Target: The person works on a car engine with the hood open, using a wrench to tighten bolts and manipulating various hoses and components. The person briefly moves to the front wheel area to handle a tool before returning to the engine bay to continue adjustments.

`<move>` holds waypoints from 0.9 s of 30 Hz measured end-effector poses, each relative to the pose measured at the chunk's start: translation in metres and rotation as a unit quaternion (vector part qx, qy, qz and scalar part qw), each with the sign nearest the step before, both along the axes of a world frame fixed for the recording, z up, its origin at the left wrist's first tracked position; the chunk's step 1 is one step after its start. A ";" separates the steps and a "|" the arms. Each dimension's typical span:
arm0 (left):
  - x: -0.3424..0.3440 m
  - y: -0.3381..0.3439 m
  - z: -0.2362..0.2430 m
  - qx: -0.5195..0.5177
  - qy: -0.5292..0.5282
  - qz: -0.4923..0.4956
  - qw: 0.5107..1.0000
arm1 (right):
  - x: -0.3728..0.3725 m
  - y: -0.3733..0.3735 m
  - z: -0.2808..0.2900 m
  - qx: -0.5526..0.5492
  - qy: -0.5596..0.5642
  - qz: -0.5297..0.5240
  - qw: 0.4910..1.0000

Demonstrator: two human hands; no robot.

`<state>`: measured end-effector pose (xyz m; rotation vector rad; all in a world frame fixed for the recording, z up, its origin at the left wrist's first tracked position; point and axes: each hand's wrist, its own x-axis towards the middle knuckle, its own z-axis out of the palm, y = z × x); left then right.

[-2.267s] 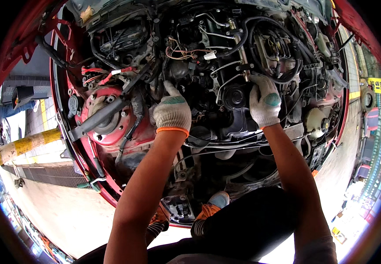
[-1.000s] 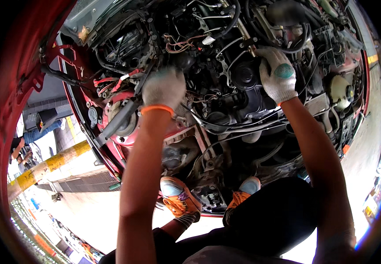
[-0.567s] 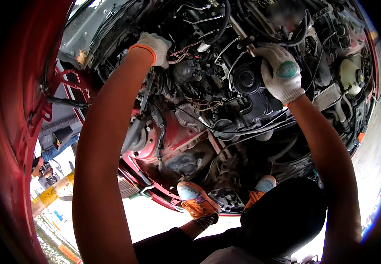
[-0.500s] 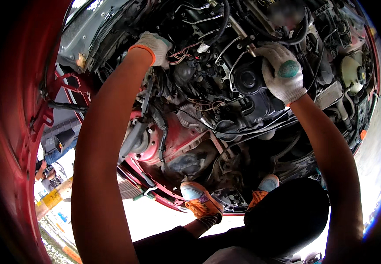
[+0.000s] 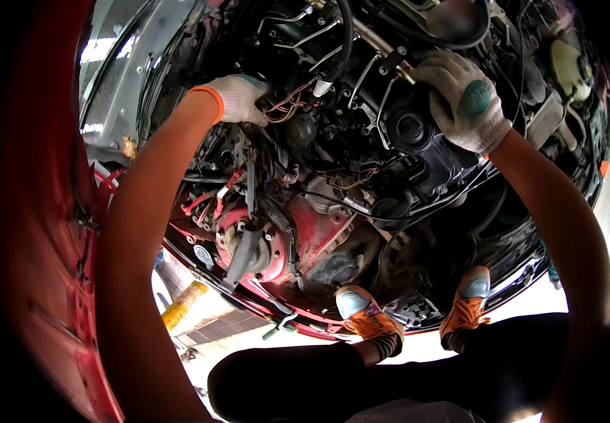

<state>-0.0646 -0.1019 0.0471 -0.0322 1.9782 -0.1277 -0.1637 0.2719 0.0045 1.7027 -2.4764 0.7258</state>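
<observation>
Both my hands wear white knit gloves with green patches on their backs, and both are down on a car engine (image 5: 361, 92). My left hand (image 5: 240, 100) is bent closed beside a bundle of thin pinkish wires (image 5: 289, 107); its fingertips are hidden among dark hoses and wiring. Over the engine's right part, my right hand (image 5: 463, 102) curls its fingers next to the end of a metal fuel rail (image 5: 379, 46). What lies under those fingers does not show. Between the hands are thin metal fuel pipes (image 5: 365, 79) and a round black cap (image 5: 412, 130).
A red body panel (image 5: 51, 282) stands along the left. Below the engine are a red strut mount (image 5: 245, 247) and a black cable (image 5: 417, 218). A pale reservoir (image 5: 569, 70) sits at right. My orange shoes (image 5: 372, 314) are by the car's front edge.
The view has shifted, so the engine bay sits differently in it. My legs have lowered and spread, and both shoes show more fully. Each hand stays at about the same engine parts.
</observation>
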 end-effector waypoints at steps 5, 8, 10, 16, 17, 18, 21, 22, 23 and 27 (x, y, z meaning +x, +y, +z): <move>-0.017 -0.024 -0.007 0.035 -0.001 -0.060 0.998 | 0.002 -0.003 -0.002 -0.013 0.001 -0.004 1.000; -0.009 -0.021 -0.014 0.044 0.042 -0.129 0.990 | 0.003 -0.001 0.001 -0.013 0.002 -0.013 1.000; 0.011 -0.037 -0.026 0.090 0.146 -0.250 0.953 | 0.003 0.001 0.000 -0.019 0.007 -0.017 1.000; 0.008 -0.035 -0.045 0.024 0.154 -0.306 0.939 | 0.004 -0.001 -0.005 -0.014 0.005 -0.030 0.999; 0.005 -0.028 -0.043 0.008 0.148 -0.313 0.938 | 0.004 -0.001 -0.004 -0.016 0.005 -0.029 0.999; 0.003 -0.022 -0.041 -0.007 0.141 -0.319 0.937 | 0.004 -0.001 -0.002 -0.019 0.004 -0.028 0.999; 0.002 -0.016 -0.038 -0.025 0.140 -0.305 0.942 | 0.007 0.001 -0.004 -0.021 0.013 -0.040 0.999; 0.002 -0.013 -0.036 -0.030 0.142 -0.290 0.946 | 0.007 0.001 -0.006 -0.022 0.012 -0.044 0.999; 0.003 -0.012 -0.033 -0.037 0.145 -0.273 0.950 | 0.008 0.000 -0.003 -0.026 0.012 -0.047 0.998; 0.030 -0.058 -0.061 0.012 0.238 -0.320 0.917 | 0.010 -0.006 0.003 -0.051 -0.003 -0.043 0.998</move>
